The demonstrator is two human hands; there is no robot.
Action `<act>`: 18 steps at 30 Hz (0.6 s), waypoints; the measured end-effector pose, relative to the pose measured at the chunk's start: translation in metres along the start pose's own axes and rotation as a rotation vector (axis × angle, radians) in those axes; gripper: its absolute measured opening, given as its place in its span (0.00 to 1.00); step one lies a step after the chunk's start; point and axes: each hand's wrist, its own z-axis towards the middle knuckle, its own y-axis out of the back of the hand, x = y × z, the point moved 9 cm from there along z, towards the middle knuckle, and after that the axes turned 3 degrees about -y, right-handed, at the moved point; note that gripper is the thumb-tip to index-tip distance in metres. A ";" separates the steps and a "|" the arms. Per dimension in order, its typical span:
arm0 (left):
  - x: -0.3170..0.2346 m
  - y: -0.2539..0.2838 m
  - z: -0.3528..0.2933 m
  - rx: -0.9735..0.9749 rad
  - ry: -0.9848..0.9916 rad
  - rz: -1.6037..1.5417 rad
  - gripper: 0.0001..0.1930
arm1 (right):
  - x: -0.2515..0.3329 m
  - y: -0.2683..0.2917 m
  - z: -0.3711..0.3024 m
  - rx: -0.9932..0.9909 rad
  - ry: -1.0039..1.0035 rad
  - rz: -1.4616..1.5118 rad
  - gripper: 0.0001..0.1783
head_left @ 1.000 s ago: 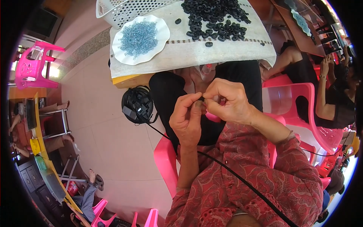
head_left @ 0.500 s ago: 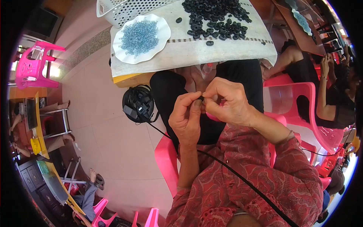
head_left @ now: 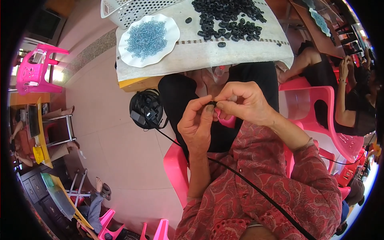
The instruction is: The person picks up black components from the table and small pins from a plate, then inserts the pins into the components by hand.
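Note:
Above my lap, my left hand (head_left: pixel 199 126) is closed, its thumb and forefinger pinching a small black piece (head_left: pixel 213 103). The fingertips of my right hand (head_left: pixel 247 105) meet at the same piece, also in a pinch. Whether the right fingers hold anything else is too small to tell. Most of the black piece is hidden by the fingers. On the cloth-covered table (head_left: pixel 240 54) in front lies a pile of small black oval pieces (head_left: pixel 224 20). Left of it, a white wavy-edged plate (head_left: pixel 173 34) bears a heap of tiny bluish clear pieces (head_left: pixel 146 40).
A white perforated basket (head_left: pixel 128 14) stands at the table's far left. A black round bag with devices (head_left: pixel 146 112) lies on the floor, its cable (head_left: pixel 256 190) crossing my body. A pink chair (head_left: pixel 328 116) and another person's arm (head_left: pixel 344 96) are at the right.
My right hand has turned slightly and its fingers have straightened a little at the black piece. My left hand has barely moved.

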 end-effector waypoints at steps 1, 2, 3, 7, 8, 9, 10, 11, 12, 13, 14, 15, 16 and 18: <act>0.004 0.002 -0.001 -0.027 0.044 -0.054 0.08 | 0.003 0.000 0.000 -0.007 0.035 -0.041 0.04; 0.008 0.004 -0.002 -0.054 0.088 -0.109 0.08 | 0.002 0.000 0.000 -0.008 0.035 -0.041 0.04; 0.009 0.005 -0.002 -0.053 0.088 -0.109 0.08 | 0.004 -0.001 0.000 -0.015 0.055 -0.048 0.04; 0.009 0.004 -0.001 -0.025 0.051 -0.113 0.08 | 0.006 -0.001 0.000 -0.037 0.059 -0.103 0.03; 0.008 0.004 0.000 -0.021 0.043 -0.116 0.08 | 0.006 -0.002 0.000 -0.037 0.059 -0.104 0.03; 0.009 0.004 0.000 -0.021 0.043 -0.116 0.08 | 0.010 -0.001 0.000 -0.077 0.099 -0.214 0.03; 0.007 0.004 0.000 -0.020 0.023 -0.076 0.08 | 0.014 0.000 -0.001 -0.117 0.139 -0.324 0.03; 0.005 0.005 0.000 -0.019 0.003 -0.036 0.08 | 0.015 -0.001 0.000 -0.117 0.139 -0.324 0.03; 0.004 0.005 0.000 -0.020 0.003 -0.036 0.08 | 0.024 -0.003 -0.001 -0.135 0.211 -0.411 0.04; 0.001 0.004 0.001 -0.013 -0.023 0.001 0.07 | 0.031 -0.004 -0.003 -0.155 0.284 -0.498 0.05; -0.002 0.003 0.002 -0.006 -0.049 0.038 0.07 | 0.031 -0.005 -0.003 -0.156 0.283 -0.499 0.05; -0.002 0.004 0.002 -0.006 -0.049 0.037 0.07 | 0.033 -0.006 -0.005 -0.168 0.329 -0.516 0.06; -0.003 0.003 0.002 -0.002 -0.052 0.058 0.07 | 0.036 -0.007 -0.007 -0.179 0.375 -0.533 0.06; -0.003 0.003 0.001 0.002 -0.055 0.078 0.07 | 0.035 -0.007 -0.007 -0.175 0.378 -0.529 0.06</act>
